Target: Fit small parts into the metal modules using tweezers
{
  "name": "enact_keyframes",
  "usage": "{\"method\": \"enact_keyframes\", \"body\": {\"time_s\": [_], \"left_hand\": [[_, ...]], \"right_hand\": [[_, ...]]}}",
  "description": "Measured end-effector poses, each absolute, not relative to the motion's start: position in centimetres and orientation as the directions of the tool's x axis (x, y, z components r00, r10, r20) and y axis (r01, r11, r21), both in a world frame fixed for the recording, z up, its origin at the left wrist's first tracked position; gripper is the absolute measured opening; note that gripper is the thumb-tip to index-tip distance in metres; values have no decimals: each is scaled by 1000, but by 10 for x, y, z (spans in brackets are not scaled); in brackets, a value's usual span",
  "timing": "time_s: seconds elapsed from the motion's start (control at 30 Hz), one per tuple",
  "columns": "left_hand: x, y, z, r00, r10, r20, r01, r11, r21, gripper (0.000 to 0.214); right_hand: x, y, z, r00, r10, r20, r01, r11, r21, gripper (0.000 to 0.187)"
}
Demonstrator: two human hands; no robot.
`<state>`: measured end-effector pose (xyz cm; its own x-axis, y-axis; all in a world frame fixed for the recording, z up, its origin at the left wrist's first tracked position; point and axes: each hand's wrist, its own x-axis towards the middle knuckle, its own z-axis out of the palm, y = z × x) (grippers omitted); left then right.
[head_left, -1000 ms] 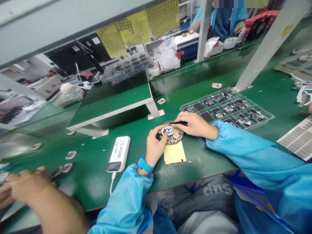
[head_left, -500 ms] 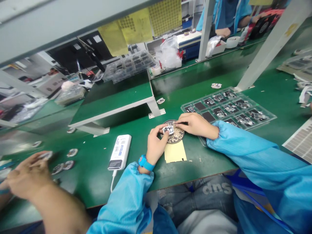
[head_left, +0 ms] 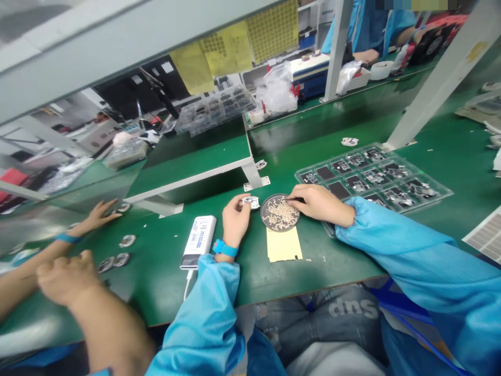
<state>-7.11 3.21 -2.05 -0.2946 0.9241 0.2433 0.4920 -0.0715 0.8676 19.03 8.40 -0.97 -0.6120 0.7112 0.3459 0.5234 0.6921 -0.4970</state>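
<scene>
Pinched in my left hand (head_left: 236,219) is a small white-rimmed electronic part (head_left: 250,202), held just left of a round dish. The dish (head_left: 264,222) is dark-rimmed and full of tiny beige pieces. My right hand (head_left: 313,202) is closed around dark, thin tweezers (head_left: 296,199), whose tip reaches over the dish's right side. Under the dish's front edge lies a yellow sticky-note pad (head_left: 284,245). Beside my right forearm is a clear compartment tray (head_left: 407,169) holding dark pads and small metallic parts.
A white power bank (head_left: 199,240) with a cable lies left of my left hand. A co-worker's hands (head_left: 68,277) reach in at far left, near several round parts (head_left: 122,259). A green raised shelf (head_left: 195,162) and slanted white posts (head_left: 426,73) stand behind.
My left hand has moved left with the white-rimmed part, away from above the dish. My right hand stays at the dish's edge. One co-worker's hand has reached farther forward.
</scene>
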Motion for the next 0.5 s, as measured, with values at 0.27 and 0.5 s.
{"method": "enact_keyframes", "body": {"time_s": [0.27, 0.5], "left_hand": [[-104, 84, -37, -513, 826, 234, 503, 69, 862, 32], [-115, 152, -23, -735, 617, 281, 551, 301, 778, 47]], "right_hand": [[187, 74, 4, -606, 718, 341, 491, 675, -551, 23], [187, 67, 13, -604, 689, 402, 388, 694, -607, 39]]}}
